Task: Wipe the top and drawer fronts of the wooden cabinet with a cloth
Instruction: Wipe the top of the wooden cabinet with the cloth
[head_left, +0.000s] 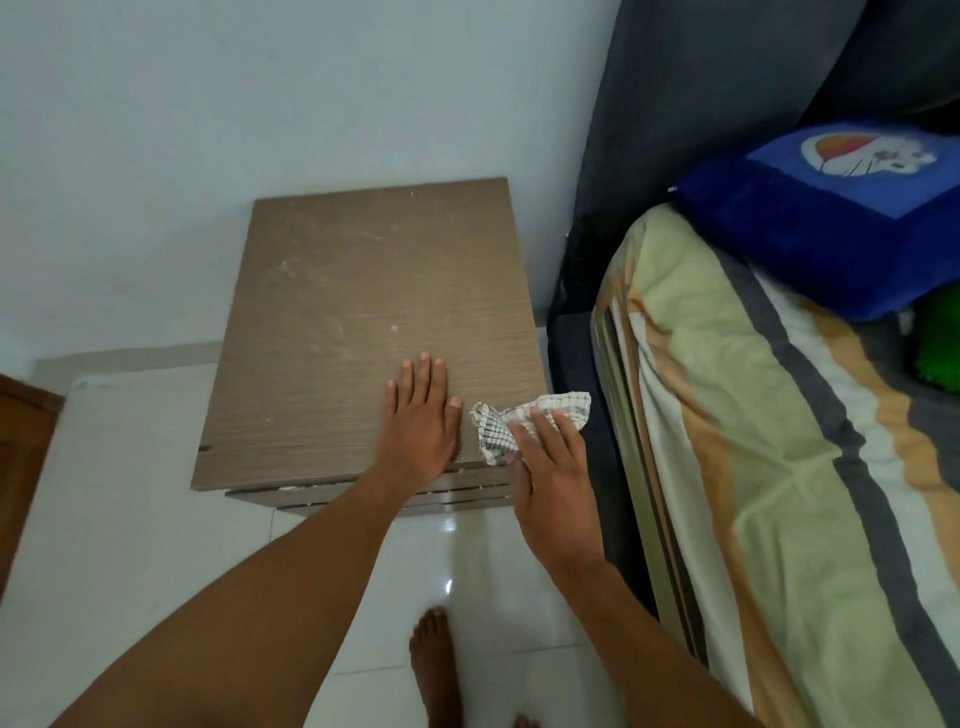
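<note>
Bare forearms fill the bottom of the view, one bare foot (435, 660) on the glossy white tile floor (130, 519) below them.

Biggest item to the right: bed with a striped pale-green, orange, grey and white sheet (753, 467), running from near edge up to a dark padded headboard (701, 104). Blue plush pillow with a round cartoon print (841, 208) sits at the head end, a bit of green fabric (937, 343) just beside it.

Light brown wood-grain cabinet (363, 322) stands against the pale wall (260, 78), just beside the bed frame. Top is flat, with pale dusty smears and a few white specks, mostly on the far half. Small chip on the front-left edge. Drawer fronts (457, 491) only show as thin slats under the front lip; can't read their condition.

My left hand (423, 421) lies flat, palm down, fingers straight and spread slightly, on the near-right part of the top. Holding nothing.

My right hand (550, 467) is at the cabinet's front-right corner, fingers pressing down on the white-and-grey checked cloth (530, 415). Cloth is bunched, lying on that corner, its right end hanging past the cabinet's side edge toward the bed. Fingers are laid over it rather than curled around it.
</note>
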